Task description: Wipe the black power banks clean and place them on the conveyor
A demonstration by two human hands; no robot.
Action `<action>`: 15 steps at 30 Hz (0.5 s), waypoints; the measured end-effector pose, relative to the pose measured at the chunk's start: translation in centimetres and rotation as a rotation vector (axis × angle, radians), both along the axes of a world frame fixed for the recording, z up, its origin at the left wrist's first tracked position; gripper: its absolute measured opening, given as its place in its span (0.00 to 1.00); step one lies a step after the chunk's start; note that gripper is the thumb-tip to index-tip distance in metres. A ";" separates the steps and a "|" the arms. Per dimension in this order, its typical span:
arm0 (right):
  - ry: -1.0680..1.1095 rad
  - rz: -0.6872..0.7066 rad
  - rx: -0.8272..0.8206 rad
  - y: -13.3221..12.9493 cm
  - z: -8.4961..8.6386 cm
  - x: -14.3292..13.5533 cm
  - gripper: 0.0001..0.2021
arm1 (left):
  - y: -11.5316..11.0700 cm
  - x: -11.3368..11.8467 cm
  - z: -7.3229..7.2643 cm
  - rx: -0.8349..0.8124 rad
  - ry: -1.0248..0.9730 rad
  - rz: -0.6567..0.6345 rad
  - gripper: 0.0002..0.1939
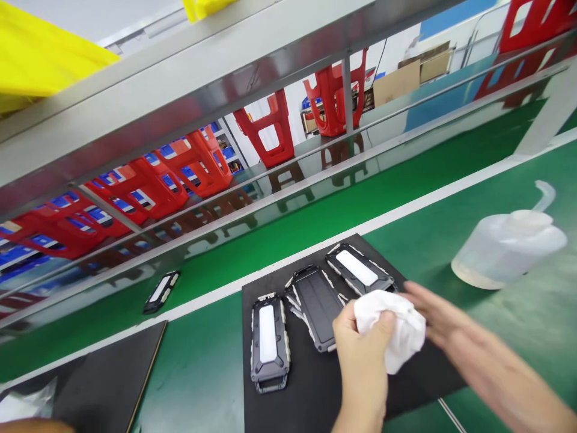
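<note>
My left hand is closed on a crumpled white cloth, thumb across its front. Just right of the cloth is my right hand, its fingers stretched out and reaching behind the cloth's edge. Under both hands lies a black mat. On it rest a device with a white panel at the left, a dark-faced device in the middle, and another white-panelled device at the back right, near the cloth.
A translucent bottle with a bent spout stands at the right. One more device lies on the green belt. At the lower left are another black board, a plastic bag and part of a person's skin. A metal beam crosses above.
</note>
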State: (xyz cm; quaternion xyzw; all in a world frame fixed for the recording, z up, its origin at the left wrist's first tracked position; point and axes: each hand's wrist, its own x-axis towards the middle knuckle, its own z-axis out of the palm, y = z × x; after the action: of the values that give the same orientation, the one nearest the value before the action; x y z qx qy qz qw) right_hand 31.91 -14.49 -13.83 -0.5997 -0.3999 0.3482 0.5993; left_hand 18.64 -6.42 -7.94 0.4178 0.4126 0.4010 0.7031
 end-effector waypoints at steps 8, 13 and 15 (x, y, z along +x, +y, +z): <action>0.677 0.072 -0.074 5.0 3.8 -6.5 0.15 | -0.7 -3.9 -0.6 0.315 0.329 0.145 0.14; 0.593 0.082 -0.128 7.7 2.9 -5.1 0.14 | 2.2 -6.5 -3.3 0.257 0.566 0.381 0.32; 0.599 0.102 -0.118 8.6 2.7 -5.6 0.15 | 3.1 -6.1 -4.6 0.172 0.560 0.350 0.37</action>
State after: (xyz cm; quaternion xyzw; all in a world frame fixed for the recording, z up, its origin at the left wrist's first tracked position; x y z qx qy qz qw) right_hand 26.31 -5.89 -11.17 -0.4836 -0.2142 0.5615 0.6363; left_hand 12.55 -3.35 -12.53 0.4924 0.6198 0.4188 0.4451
